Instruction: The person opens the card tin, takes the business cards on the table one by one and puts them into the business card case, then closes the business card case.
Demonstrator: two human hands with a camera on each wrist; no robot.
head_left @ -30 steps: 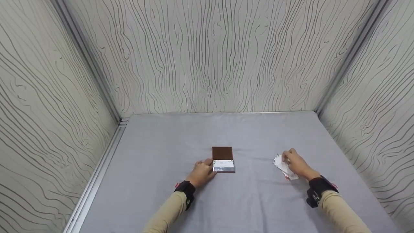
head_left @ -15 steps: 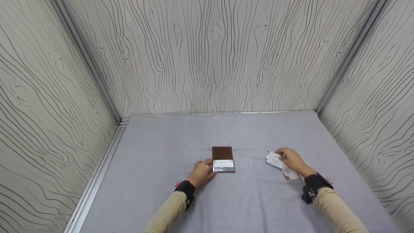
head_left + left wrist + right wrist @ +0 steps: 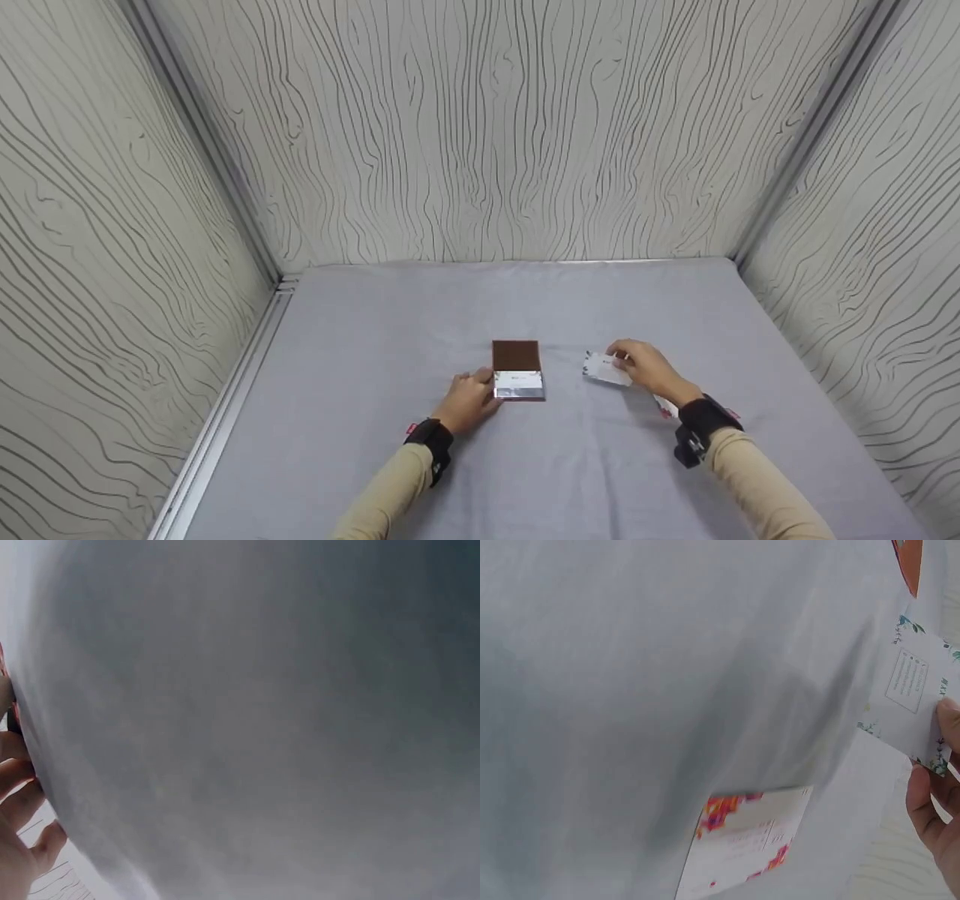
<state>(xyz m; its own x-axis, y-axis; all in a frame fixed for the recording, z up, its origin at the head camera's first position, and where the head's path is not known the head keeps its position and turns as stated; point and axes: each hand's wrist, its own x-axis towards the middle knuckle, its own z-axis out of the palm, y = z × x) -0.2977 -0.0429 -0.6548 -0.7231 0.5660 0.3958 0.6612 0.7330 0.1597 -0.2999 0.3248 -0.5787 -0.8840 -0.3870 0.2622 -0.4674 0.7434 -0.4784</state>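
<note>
A brown card holder (image 3: 515, 355) lies unfolded on the grey cloth, a white card (image 3: 517, 379) showing in its lower half above a shiny strip. My left hand (image 3: 466, 403) holds the holder by its left edge; in the left wrist view only fingers (image 3: 22, 799) and a sliver of red edge appear. Between thumb and fingers, my right hand (image 3: 646, 369) pinches a white business card (image 3: 604, 368) with leafy corners, to the right of the holder. Below that hand lies a second business card (image 3: 744, 844) with red and orange flowers, partly covered by the wrist in the head view.
A wrinkled grey cloth (image 3: 390, 322) covers the table. Wood-patterned panels (image 3: 495, 135) stand at the back and both sides. A metal rail (image 3: 225, 420) runs along the table's left edge.
My right hand has lifted the leafy business card off the flowered one and carried it left toward the holder. My left hand and the holder have stayed in place.
</note>
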